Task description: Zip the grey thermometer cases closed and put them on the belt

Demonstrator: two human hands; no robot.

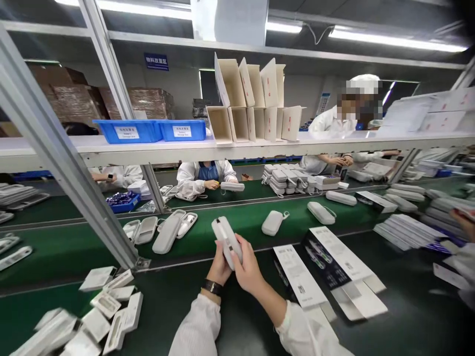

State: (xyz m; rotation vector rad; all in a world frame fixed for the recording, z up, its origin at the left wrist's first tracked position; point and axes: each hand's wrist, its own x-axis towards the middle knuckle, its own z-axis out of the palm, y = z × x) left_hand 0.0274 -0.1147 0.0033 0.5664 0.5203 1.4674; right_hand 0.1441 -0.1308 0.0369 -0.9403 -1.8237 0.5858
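Observation:
Both my hands hold one white oblong zip case [223,236] upright over the dark green bench. My left hand [218,267], with a dark watch on its wrist, grips the case from the left and behind. My right hand [248,269] wraps its lower right side, thumb on the front. Flat printed carton sleeves [326,262] lie just to the right of my hands. Open white cases [174,227] rest on the green conveyor belt [230,222] beyond my hands, and a closed case [272,222] lies further right.
White plastic insert trays [107,304] are heaped at the lower left. A slanted metal post [74,168] crosses the left side. A shelf [260,146] above carries blue bins and folded cartons. Other workers in white coats [204,175] sit across the belt. Stacks of flat cartons [404,230] lie at right.

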